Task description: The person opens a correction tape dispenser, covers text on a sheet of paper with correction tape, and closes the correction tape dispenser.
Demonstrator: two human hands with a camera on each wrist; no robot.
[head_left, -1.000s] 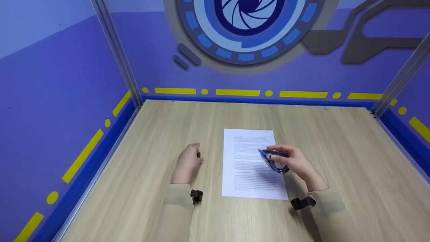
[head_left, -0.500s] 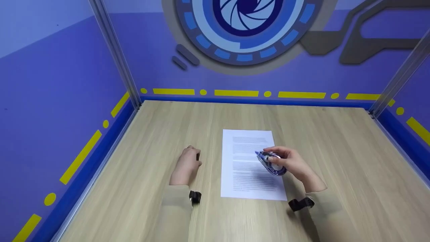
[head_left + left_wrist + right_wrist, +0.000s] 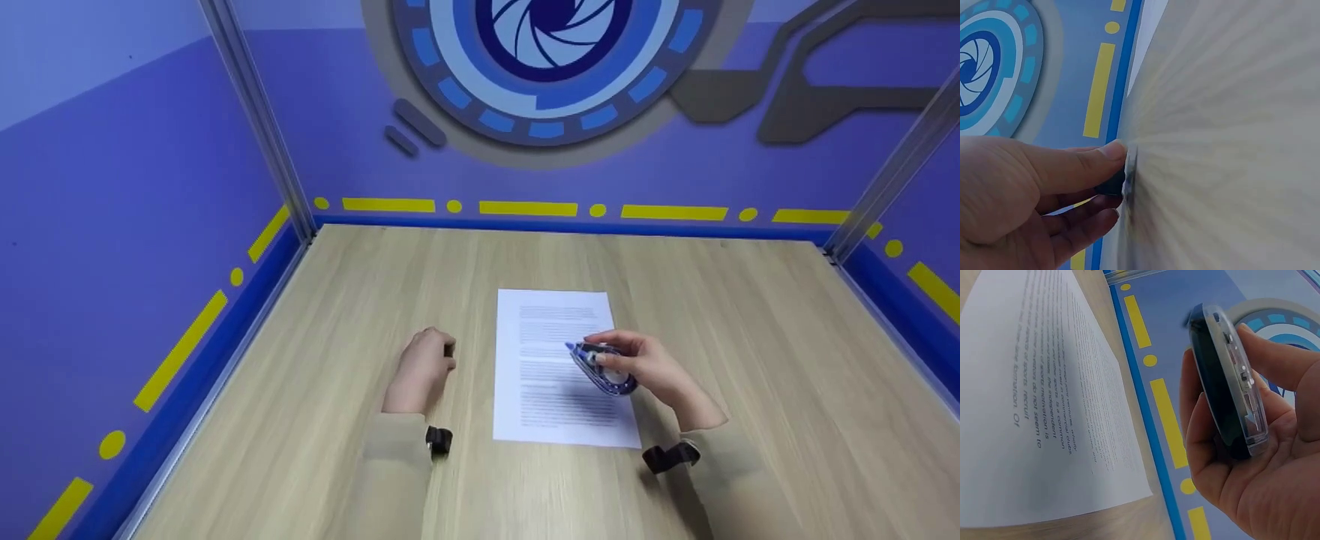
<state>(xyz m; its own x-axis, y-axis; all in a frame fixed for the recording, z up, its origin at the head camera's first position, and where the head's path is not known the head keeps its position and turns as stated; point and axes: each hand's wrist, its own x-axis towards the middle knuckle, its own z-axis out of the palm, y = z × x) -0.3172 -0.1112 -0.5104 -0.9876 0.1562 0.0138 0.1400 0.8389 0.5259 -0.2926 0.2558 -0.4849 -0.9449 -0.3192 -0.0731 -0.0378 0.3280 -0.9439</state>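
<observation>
A correction tape [image 3: 611, 379] with a clear body and blue tip is held in my right hand [image 3: 656, 369], between thumb and fingers. It is tilted, the tip pointing up and left above the printed sheet of paper [image 3: 508, 375]. The right wrist view shows the correction tape [image 3: 1227, 382] edge-on, apart from the page. Left of the sheet, my left hand [image 3: 418, 369] is low over the table. In the left wrist view its thumb and fingers pinch a small dark cap-like piece [image 3: 1111, 185], mostly hidden by the fingers.
The wooden table [image 3: 390, 277] runs back to a blue wall [image 3: 330, 150] with yellow dashes. Walls also stand at the left and right, with metal posts [image 3: 259, 112] at the corners. Wrist cameras [image 3: 672, 456] sit on both sleeves.
My right hand has shifted slightly left and down with the correction tape, its tip moving further over the sheet. The left hand has turned a little and keeps its dark piece.
</observation>
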